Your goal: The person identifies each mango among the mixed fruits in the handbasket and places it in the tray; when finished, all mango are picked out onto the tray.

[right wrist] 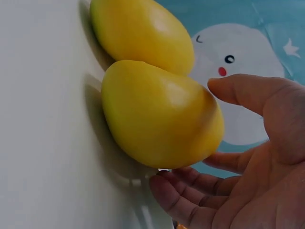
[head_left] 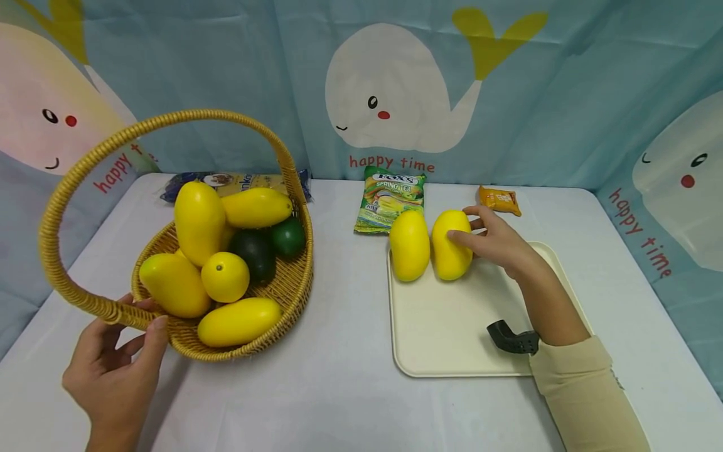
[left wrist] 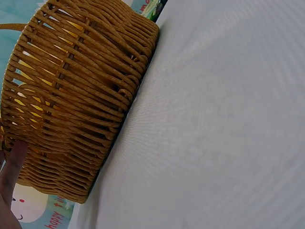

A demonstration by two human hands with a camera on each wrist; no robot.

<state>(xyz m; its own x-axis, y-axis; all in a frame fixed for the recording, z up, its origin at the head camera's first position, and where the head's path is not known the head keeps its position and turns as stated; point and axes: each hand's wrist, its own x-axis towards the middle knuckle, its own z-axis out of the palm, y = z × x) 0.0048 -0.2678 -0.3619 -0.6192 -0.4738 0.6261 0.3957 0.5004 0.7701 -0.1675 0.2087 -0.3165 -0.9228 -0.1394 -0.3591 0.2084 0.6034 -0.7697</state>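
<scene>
At the left, a wicker basket (head_left: 305,282) with a tall arched handle holds mangoes (head_left: 199,223), a round yellow fruit (head_left: 225,277), long yellow fruits (head_left: 240,322) and dark green fruits (head_left: 254,256). My left hand (head_left: 115,364) grips its rim at the foot of the handle, thumb on the near side; in the left wrist view one finger lies against the weave. Two mangoes lie side by side at the far edge of a cream tray (head_left: 429,351). Around the right mango (right wrist: 162,117) my right hand (head_left: 499,245) spreads thumb and fingers, seemingly without gripping it.
Behind the tray's far left corner lies a green candy bag (head_left: 390,198), with a small orange packet (head_left: 499,200) farther right. A blue and yellow package (head_left: 243,182) lies behind the basket. A black curved piece (head_left: 511,338) is at my right wrist. A whale-print curtain (head_left: 305,75) hangs behind the table.
</scene>
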